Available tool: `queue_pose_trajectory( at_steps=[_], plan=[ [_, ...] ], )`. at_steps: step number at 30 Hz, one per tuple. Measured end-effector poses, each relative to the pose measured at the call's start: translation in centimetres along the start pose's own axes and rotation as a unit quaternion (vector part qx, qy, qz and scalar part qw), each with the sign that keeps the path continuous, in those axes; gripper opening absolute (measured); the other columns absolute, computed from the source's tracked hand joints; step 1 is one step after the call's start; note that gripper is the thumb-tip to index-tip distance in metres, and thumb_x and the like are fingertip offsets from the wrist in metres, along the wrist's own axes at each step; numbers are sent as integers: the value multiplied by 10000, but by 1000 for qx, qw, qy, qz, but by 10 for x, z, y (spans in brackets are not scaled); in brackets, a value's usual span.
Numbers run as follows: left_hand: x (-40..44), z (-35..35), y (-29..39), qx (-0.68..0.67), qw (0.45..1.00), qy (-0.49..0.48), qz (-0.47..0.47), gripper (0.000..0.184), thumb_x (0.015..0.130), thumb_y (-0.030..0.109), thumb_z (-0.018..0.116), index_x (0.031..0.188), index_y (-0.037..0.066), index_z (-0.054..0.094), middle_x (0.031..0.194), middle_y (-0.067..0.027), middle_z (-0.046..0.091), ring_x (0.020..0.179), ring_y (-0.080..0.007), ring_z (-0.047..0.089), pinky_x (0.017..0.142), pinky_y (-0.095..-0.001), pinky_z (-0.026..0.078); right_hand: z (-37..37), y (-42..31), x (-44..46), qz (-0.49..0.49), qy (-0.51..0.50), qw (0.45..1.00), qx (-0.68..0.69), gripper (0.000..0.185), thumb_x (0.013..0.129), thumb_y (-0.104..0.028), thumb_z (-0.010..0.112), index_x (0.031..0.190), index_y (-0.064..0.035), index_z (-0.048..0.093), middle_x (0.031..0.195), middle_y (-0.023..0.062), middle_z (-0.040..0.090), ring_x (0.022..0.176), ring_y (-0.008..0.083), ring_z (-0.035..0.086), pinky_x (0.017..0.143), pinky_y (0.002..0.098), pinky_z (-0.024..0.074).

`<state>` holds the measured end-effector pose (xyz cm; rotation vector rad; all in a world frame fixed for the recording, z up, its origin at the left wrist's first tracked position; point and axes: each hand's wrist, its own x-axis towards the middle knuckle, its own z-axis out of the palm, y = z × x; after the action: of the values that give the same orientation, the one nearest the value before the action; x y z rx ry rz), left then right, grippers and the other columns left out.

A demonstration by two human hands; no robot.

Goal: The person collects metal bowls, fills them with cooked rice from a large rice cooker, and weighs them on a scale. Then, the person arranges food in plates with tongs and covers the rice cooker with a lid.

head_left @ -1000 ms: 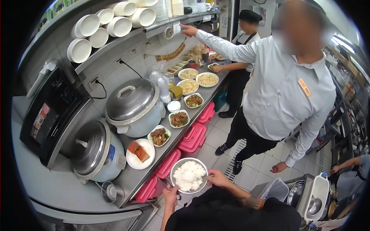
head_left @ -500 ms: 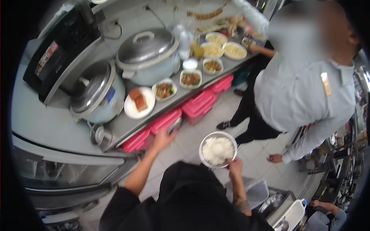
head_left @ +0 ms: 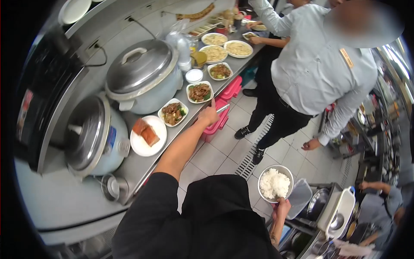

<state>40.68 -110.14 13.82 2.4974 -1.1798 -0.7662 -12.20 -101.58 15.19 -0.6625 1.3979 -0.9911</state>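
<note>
My right hand [head_left: 281, 208] grips the near rim of a round bowl of white rice [head_left: 275, 183], held out over the floor. My left hand [head_left: 208, 115] reaches over the counter's front edge. Its index finger points at a square white dish of meat and greens [head_left: 200, 92], at or very near its rim. The other fingers curl around a slim silvery object [head_left: 223, 108], too little of it showing to name. Beside that dish stand another square dish of meat and vegetables [head_left: 173, 112] and a white plate with browned pork slabs [head_left: 148, 134].
Two large lidded rice cookers [head_left: 142, 71] stand on the steel counter [head_left: 166, 144]. Farther along are several oval dishes of pale food [head_left: 238, 48]. Pink lidded bins [head_left: 214, 125] sit below. A co-worker in a grey shirt [head_left: 321, 64] stands ahead; other people work nearby.
My left hand has moved forward and right along the counter, its index finger now extended at the dish. The rice bowl in my right hand has shifted right and lower in view.
</note>
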Motion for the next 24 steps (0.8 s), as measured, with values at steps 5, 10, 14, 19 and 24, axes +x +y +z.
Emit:
queue_pose_trajectory(
  at_steps=[5, 10, 14, 19, 24],
  plan=[
    [-16, 44, -33, 7, 997, 8, 77, 1000, 758, 221, 622, 1483, 25, -38, 728, -193, 668, 604, -290, 667, 595, -408, 541, 3, 42, -71, 15, 91, 989, 117, 187, 730, -14, 495, 903, 29, 551, 918, 145, 611, 741, 258, 641, 658, 424, 602],
    [-14, 109, -50, -177, 979, -82, 64, 208, 752, 215, 604, 715, 13, 629, 568, -134, 623, 519, -252, 652, 452, -373, 485, -20, 61, -113, -6, 170, 959, 226, 332, 738, 5, 484, 1060, 76, 525, 1003, 185, 611, 876, 319, 642, 727, 482, 579],
    [-28, 179, 23, -156, 954, -244, 77, 158, 808, 175, 599, 810, 17, 605, 586, -73, 615, 413, -147, 558, 337, -279, 382, -61, 47, -120, -51, 264, 928, 259, 191, 787, -5, 497, 965, 59, 523, 982, 184, 625, 811, 287, 661, 717, 454, 573],
    [-88, 270, 197, -107, 903, -360, 208, 192, 802, 160, 634, 881, -8, 586, 663, -88, 638, 433, -126, 552, 365, -252, 387, -153, 42, -117, -59, 363, 885, 284, 192, 800, -2, 497, 967, 71, 557, 903, 167, 659, 749, 268, 687, 647, 395, 594],
    [-179, 363, 380, -85, 810, -488, 315, 233, 832, 169, 643, 977, -8, 599, 667, -55, 629, 460, -69, 493, 410, -222, 374, -271, 17, -131, -93, 435, 825, 348, 171, 816, -2, 509, 960, 69, 569, 925, 158, 660, 738, 231, 683, 650, 370, 595]
  ],
)
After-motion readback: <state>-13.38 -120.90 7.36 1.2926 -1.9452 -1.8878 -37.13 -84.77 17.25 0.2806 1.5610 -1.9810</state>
